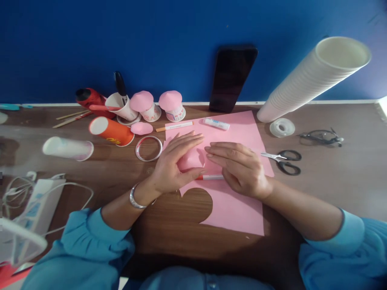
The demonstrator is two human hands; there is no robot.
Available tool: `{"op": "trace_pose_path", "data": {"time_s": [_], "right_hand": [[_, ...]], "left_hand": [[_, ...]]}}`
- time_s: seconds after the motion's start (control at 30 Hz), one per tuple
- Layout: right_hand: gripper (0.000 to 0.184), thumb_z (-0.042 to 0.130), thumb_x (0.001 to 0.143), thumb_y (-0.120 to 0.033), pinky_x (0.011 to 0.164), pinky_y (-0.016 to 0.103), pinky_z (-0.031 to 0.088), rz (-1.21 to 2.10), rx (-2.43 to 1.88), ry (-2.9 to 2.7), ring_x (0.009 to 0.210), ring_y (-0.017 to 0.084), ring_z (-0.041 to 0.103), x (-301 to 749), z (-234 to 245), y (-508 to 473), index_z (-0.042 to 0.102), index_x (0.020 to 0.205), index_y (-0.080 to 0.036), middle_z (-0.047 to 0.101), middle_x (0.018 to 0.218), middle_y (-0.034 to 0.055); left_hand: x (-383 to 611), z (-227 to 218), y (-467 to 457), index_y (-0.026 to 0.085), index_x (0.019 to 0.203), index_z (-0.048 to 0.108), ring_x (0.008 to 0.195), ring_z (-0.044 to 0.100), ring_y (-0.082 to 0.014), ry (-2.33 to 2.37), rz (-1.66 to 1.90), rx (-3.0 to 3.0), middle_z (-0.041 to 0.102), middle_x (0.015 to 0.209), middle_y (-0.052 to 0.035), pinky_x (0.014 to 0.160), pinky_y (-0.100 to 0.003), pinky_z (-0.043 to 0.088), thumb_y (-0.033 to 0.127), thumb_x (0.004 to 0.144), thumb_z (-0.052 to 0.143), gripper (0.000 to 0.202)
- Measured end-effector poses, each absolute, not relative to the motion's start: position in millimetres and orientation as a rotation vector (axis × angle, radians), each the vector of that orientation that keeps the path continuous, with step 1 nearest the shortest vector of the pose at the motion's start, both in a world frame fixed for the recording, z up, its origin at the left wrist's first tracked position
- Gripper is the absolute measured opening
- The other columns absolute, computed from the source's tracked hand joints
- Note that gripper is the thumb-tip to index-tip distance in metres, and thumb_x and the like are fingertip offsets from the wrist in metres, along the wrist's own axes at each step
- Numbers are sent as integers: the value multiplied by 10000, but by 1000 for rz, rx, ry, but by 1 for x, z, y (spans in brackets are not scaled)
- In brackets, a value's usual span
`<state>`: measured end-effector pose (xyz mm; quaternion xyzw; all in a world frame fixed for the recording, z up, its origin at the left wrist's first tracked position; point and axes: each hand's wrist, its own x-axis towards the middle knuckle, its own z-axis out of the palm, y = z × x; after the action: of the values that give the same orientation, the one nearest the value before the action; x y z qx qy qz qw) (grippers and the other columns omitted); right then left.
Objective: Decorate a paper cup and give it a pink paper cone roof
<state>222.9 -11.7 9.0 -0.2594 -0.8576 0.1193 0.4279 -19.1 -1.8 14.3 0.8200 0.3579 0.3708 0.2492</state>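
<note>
A pink paper piece [193, 159], seemingly a curved or cone-like shape, lies over the pink sheet [238, 209]. My left hand [178, 163] curves beside it, fingers stretched and thumb apart. Just right of the piece is my right hand [238, 167], its fingers extended close together and the thumb partly hidden beneath. Between the hands and the sheet's lower part lies a marker with a red-orange tip [213, 177]. The sheet has a round cut-out at its lower left. A glue stick [216, 123] and an orange marker [175, 126] rest near its top edge.
Scissors [284, 161], a tape roll [282, 127] and glasses [322, 137] lie at right. A tall stack of paper cups [311, 80] leans by the wall near a phone [232, 78]. Two pink-topped cups [172, 106], an orange cup [111, 131] and a power strip [42, 201] occupy the left.
</note>
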Motion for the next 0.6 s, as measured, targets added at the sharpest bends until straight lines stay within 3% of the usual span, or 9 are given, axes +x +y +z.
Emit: {"op": "trace_pose_path", "data": {"time_s": [0.23, 0.4, 0.6], "right_hand": [[380, 535, 894, -18, 896, 479, 654, 381, -778, -2141, 1070, 280, 751, 230, 18, -20, 750, 1153, -195, 800, 1085, 118], [370, 525, 904, -40, 871, 470, 659, 426, -747, -2139, 1024, 265, 752, 232, 15, -31, 754, 1140, -210, 799, 1076, 112], [376, 527, 906, -37, 854, 460, 662, 454, -736, -2117, 1024, 265, 752, 233, 15, -33, 747, 1156, -210, 796, 1074, 116]], "left_hand": [[-16, 20, 6, 256, 1128, 746, 1367, 616, -312, 865, 983, 2271, 753, 1300, -96, 1181, -605, 452, 330, 831, 841, 321], [-14, 16, 9, 249, 1068, 747, 1321, 654, -299, 816, 974, 2236, 793, 1191, -80, 1138, -586, 502, 299, 839, 828, 248], [-15, 15, 8, 241, 1065, 747, 1331, 647, -298, 825, 950, 2214, 790, 1206, -87, 1160, -597, 474, 268, 845, 821, 234]]}}
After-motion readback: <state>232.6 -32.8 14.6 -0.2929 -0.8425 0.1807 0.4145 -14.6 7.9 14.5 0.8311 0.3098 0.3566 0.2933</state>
